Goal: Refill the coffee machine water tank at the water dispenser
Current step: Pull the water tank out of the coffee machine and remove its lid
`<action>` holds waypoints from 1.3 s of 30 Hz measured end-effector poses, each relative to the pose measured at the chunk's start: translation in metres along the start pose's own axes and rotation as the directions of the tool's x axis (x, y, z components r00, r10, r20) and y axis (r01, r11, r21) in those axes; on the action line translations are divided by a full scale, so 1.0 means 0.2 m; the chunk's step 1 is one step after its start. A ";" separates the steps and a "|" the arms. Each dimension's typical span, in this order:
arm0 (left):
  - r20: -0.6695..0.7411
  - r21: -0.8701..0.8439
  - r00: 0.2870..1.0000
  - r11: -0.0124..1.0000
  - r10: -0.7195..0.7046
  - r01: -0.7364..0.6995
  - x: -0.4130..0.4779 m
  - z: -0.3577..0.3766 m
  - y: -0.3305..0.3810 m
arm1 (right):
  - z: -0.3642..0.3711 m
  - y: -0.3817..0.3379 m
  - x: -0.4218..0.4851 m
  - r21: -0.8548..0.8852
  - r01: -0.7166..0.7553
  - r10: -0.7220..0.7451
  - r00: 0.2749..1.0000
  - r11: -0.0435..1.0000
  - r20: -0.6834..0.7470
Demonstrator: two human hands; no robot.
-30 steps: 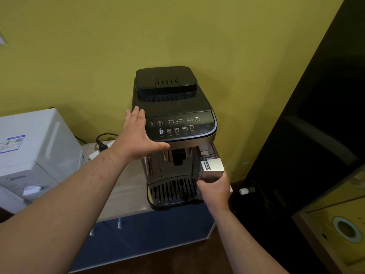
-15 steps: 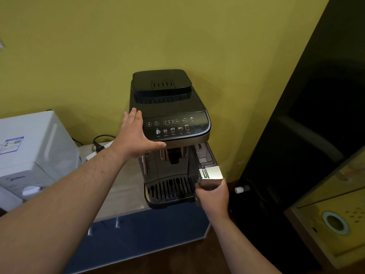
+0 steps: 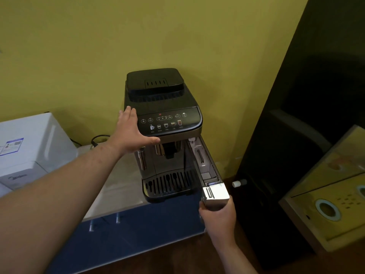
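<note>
The black coffee machine [image 3: 164, 107] stands on a pale counter against the yellow wall. Its water tank [image 3: 205, 165] sticks well out of the machine's right front, a long clear box with a silver front panel [image 3: 217, 193]. My right hand [image 3: 218, 218] grips that silver front from below. My left hand [image 3: 131, 133] lies flat against the machine's left side by the control panel, fingers apart, thumb under the panel's edge. A white water dispenser [image 3: 29, 151] stands at the left edge of the view.
A black plug and cable [image 3: 96, 140] lie on the counter [image 3: 118, 184] behind my left wrist. Below the counter is a blue cabinet front [image 3: 138, 234]. A tall black cabinet [image 3: 306, 135] stands right of the machine, with a yellow box [image 3: 331, 194] in front of it.
My right hand has pulled the water tank farther out toward me, so much more of its clear body shows. A red light has come on above the control panel. My left hand stays put.
</note>
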State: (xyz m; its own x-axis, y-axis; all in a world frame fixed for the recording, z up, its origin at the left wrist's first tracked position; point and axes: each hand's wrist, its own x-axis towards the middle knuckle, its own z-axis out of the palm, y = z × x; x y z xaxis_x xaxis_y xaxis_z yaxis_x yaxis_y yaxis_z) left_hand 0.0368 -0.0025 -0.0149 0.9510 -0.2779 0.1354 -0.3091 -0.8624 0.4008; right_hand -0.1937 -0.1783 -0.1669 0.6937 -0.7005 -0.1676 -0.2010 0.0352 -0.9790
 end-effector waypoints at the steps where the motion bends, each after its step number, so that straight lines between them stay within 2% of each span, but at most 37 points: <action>1: -0.005 0.004 1.000 1.000 0.000 0.000 0.00 0.00 0.00 | -0.02 0.00 -0.02 -0.001 0.006 -0.006 1.000 1.000 -0.006; 10: 0.044 0.012 0.998 0.999 -0.037 0.037 -0.01 -0.01 0.00 | -0.29 -0.02 -0.21 -0.090 0.022 -0.022 1.000 0.996 0.000; 12: -0.085 -0.124 0.996 0.992 0.001 -0.012 -0.14 -0.03 0.08 | -0.37 -0.04 -0.25 -0.102 0.005 -0.006 1.000 0.995 -0.015; 14: -0.304 -0.325 0.953 0.938 0.017 -0.121 -0.37 0.02 0.22 | -0.45 -0.05 -0.27 -0.109 0.000 -0.004 1.000 0.994 -0.031; 15: -0.327 -0.404 0.945 0.905 -0.004 -0.136 -0.51 0.07 0.33 | -0.49 -0.06 -0.28 -0.113 0.009 -0.013 0.999 0.994 -0.030; 16: -0.270 -0.460 0.963 0.880 -0.014 -0.116 -0.64 0.14 0.44 | -0.53 -0.07 -0.29 -0.120 0.019 -0.022 1.000 0.993 -0.019; 19: 0.045 -0.572 0.998 0.820 0.034 -0.002 -0.88 0.36 0.73 | -0.63 -0.10 -0.30 -0.155 0.074 -0.075 0.997 0.985 0.002; 22: 0.150 -0.630 0.986 0.775 0.066 0.044 -0.90 0.49 0.92 | -0.73 -0.13 -0.29 -0.226 0.149 -0.147 0.989 0.963 0.026; 24: 0.222 -0.619 0.974 0.777 0.039 0.110 -0.87 0.55 1.01 | -0.80 -0.14 -0.27 -0.272 0.180 -0.175 0.984 0.945 0.045; 27: 0.249 -0.574 0.966 0.794 -0.064 0.200 -0.83 0.61 1.11 | -0.89 -0.15 -0.23 -0.329 0.216 -0.200 0.976 0.919 0.081; 31: 0.293 -0.547 0.936 0.769 -0.196 0.332 -0.80 0.64 1.25 | -1.02 -0.16 -0.17 -0.348 0.245 -0.200 0.967 0.905 0.160; 35: 0.370 -0.522 0.881 0.718 -0.296 0.460 -0.79 0.69 1.33 | -1.15 -0.10 -0.08 -0.452 0.318 -0.249 0.946 0.834 0.206; 39: 0.348 -0.487 0.886 0.748 -0.306 0.450 -0.78 0.72 1.41 | -1.25 -0.07 0.01 -0.482 0.330 -0.253 0.942 0.812 0.219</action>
State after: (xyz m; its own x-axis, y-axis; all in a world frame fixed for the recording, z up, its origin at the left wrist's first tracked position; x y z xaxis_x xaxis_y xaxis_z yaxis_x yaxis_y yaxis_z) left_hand -0.1985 -0.2624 -0.0534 0.9392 -0.1294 -0.3182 0.1940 -0.5645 0.8023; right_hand -0.3624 -0.3577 -0.1236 0.8559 -0.5132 0.0644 -0.2677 -0.5461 -0.7938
